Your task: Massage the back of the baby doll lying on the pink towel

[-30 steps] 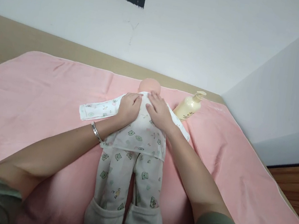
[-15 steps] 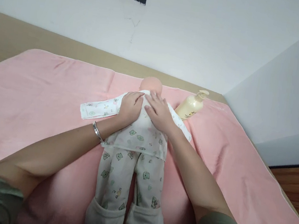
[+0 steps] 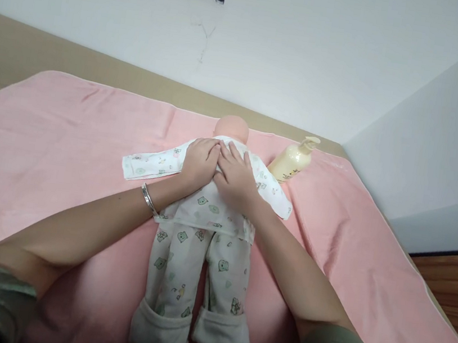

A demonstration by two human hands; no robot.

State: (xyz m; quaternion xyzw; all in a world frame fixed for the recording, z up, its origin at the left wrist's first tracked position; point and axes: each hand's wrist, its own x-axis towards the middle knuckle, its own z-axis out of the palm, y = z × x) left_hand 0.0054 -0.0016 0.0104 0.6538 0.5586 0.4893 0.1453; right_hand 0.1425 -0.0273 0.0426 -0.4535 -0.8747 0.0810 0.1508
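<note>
No text can be read: the pale yellow pump bottle bears dark print on its side, too small to decipher.

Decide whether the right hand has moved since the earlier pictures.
Yes: judged against the pump bottle, the right hand has shifted toward the left hand and slightly down the picture.

Your left hand lies palm down, fingers together, just beside your right hand, whose fingers spread slightly toward the far edge of the pink blanket. Your bare forearms slant inward from elbows well apart, both bent slightly.
</note>
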